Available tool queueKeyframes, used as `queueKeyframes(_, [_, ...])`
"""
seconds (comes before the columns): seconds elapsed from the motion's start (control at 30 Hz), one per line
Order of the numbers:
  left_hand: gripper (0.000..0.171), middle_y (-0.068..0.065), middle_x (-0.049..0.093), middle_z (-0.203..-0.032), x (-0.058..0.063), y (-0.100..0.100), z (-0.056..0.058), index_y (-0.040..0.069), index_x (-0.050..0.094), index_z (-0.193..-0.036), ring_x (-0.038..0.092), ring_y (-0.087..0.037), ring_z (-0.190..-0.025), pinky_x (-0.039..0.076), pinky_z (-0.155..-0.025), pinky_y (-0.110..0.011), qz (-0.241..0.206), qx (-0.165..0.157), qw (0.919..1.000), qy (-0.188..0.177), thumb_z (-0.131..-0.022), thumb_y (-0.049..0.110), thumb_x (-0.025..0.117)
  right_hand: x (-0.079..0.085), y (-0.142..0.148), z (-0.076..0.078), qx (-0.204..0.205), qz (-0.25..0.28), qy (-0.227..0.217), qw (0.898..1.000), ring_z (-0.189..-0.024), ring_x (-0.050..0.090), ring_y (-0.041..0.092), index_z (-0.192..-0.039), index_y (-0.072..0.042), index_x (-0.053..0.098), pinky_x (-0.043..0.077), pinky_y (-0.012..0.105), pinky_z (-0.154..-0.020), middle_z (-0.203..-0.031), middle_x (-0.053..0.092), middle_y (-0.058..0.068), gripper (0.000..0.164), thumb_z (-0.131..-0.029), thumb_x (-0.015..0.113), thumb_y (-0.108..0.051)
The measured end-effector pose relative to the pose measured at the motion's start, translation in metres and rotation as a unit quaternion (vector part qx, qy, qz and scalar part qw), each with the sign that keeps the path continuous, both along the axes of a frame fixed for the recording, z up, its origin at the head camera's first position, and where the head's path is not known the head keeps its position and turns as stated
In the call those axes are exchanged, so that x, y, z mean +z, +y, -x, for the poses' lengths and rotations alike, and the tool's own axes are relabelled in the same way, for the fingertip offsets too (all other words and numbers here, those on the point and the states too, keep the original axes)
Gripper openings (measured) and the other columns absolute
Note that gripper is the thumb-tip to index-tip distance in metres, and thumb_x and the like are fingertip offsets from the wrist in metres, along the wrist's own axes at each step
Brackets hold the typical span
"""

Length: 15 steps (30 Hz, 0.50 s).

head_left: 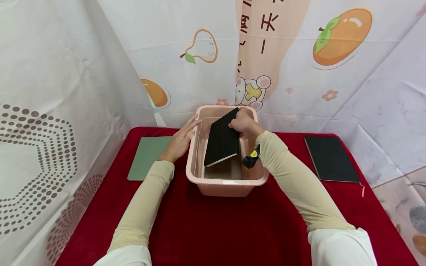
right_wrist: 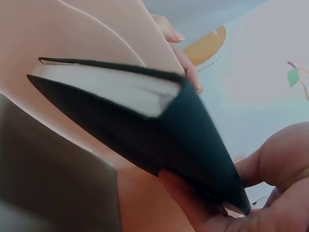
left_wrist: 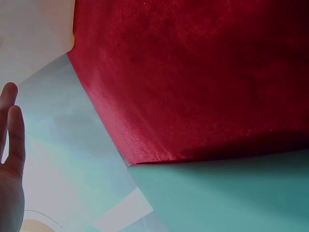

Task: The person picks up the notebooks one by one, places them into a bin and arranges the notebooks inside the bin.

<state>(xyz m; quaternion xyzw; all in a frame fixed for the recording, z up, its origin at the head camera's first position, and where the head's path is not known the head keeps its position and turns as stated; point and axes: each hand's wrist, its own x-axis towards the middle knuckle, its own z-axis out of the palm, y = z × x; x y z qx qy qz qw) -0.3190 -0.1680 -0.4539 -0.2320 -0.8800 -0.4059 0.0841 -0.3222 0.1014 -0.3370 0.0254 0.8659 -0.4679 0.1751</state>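
My right hand grips a black notebook by its far right end, holding it tilted inside a pink plastic bin. The right wrist view shows thumb and fingers on either side of the notebook's spine, white page edges facing the camera. Beneath it, a dark brownish book lies flat on the bin's floor, partly covered. My left hand rests at the bin's left rim with fingers extended. Only some of the left fingers show in the left wrist view.
A green notebook lies left of the bin, partly behind the left hand. Another black notebook with a pink ribbon lies at the right. All stand on a red-covered table, with a printed curtain behind.
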Motion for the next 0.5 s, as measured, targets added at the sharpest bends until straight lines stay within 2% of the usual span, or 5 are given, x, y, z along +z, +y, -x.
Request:
queueKeyframes(0.13, [0.049, 0.032, 0.019, -0.165, -0.001, -0.001, 0.000, 0.040, 0.044, -0.154, 0.029, -0.012, -0.156, 0.028, -0.124, -0.057, 0.001, 0.004, 1.0000, 0.003, -0.109, 0.053, 0.028, -0.002, -0.002, 0.004, -0.002, 0.021, -0.016, 1.000, -0.091, 0.058, 0.027, -0.158, 0.002, 0.013, 0.056, 0.039, -0.066, -0.153, 0.036, 0.021, 0.070, -0.099, 0.052, -0.002])
queueKeyframes(0.33, [0.047, 0.033, 0.019, -0.165, 0.000, 0.000, 0.000, 0.045, 0.042, -0.153, 0.029, -0.011, -0.156, 0.028, -0.124, -0.057, 0.003, 0.004, 1.0000, 0.002, -0.109, 0.053, 0.028, -0.008, -0.004, 0.005, -0.006, 0.051, -0.044, 0.998, -0.064, 0.049, 0.020, -0.156, 0.002, 0.018, 0.049, 0.036, -0.061, -0.142, 0.037, 0.019, 0.066, -0.098, 0.050, 0.001])
queueKeyframes(0.37, [0.047, 0.033, 0.019, -0.165, 0.000, 0.000, 0.000, 0.045, 0.042, -0.153, 0.029, -0.011, -0.155, 0.028, -0.124, -0.057, 0.003, 0.004, 1.0000, 0.002, -0.109, 0.053, 0.027, -0.010, -0.004, 0.005, -0.007, 0.057, -0.048, 0.997, -0.063, 0.048, 0.019, -0.156, 0.001, 0.016, 0.048, 0.036, -0.060, -0.141, 0.037, 0.019, 0.067, -0.098, 0.050, 0.001])
queueKeyframes(0.5, [0.050, 0.035, 0.018, -0.164, 0.001, 0.001, -0.001, 0.039, 0.044, -0.153, 0.029, -0.010, -0.155, 0.028, -0.124, -0.056, 0.002, 0.004, 1.0000, 0.003, -0.109, 0.054, 0.026, -0.015, -0.004, 0.006, -0.002, 0.064, -0.055, 0.996, -0.068, 0.050, 0.021, -0.160, -0.003, 0.007, 0.047, 0.034, -0.057, -0.155, 0.028, 0.020, 0.076, -0.097, 0.049, 0.001])
